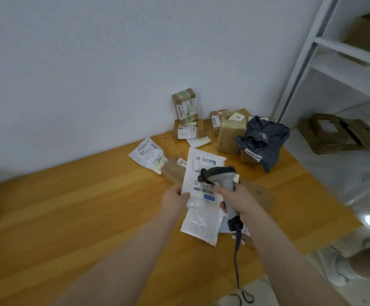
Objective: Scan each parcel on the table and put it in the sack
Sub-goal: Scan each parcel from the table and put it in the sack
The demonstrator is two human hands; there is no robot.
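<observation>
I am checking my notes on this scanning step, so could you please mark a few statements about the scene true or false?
1. The left hand holds a white mailer by its edge. True.
2. The right hand grips a roll of tape. False: it grips a barcode scanner.
3. A dark grey bag sits toward the far right of the table. True.
4. The table is glass. False: it is wood-coloured.
5. A cardboard box stands upright at the far edge. True.

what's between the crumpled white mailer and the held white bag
A brown cardboard parcel with a small label, shown in the head view.
</observation>
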